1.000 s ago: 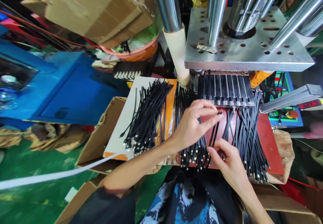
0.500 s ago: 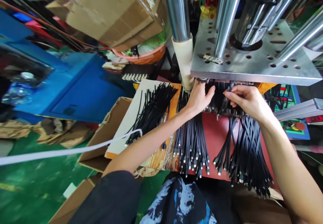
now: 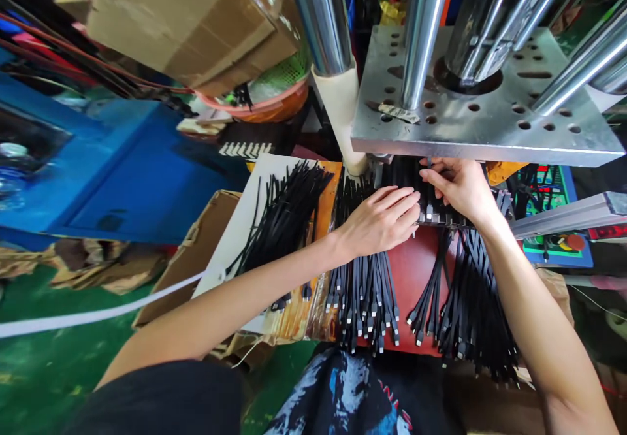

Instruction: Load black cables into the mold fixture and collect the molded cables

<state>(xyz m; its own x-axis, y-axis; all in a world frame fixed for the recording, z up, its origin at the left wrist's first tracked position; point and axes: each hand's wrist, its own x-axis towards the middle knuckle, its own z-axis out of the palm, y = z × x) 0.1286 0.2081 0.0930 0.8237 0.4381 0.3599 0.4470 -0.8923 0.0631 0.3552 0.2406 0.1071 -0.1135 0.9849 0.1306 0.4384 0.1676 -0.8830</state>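
My right hand (image 3: 458, 187) is under the metal press plate, its thumb and fingers pinching a flat black cable (image 3: 430, 190) over a dark slotted fixture (image 3: 448, 216). That cable's silver plug end lies at the fixture's front. At the fixture's left front corner is my left hand (image 3: 382, 223), fingers together and bent, thumb hidden; what they grip, if anything, does not show. Just left of and below this hand hangs a bundle of black cables with silver plugs (image 3: 367, 298). A larger cable bundle (image 3: 477, 311) fans out below my right hand.
The thick press plate (image 3: 484, 131) with its steel columns (image 3: 421, 49) overhangs the fixture. To the left, more black cables (image 3: 287, 219) lie on a white board (image 3: 249, 206). An open cardboard box (image 3: 196, 252) and a blue cabinet (image 3: 181, 167) stand beyond.
My left hand has come down and toward me, from under the plate's edge to the fixture's front. My right hand has shifted slightly left, still pinching a cable. The view has shifted a little.
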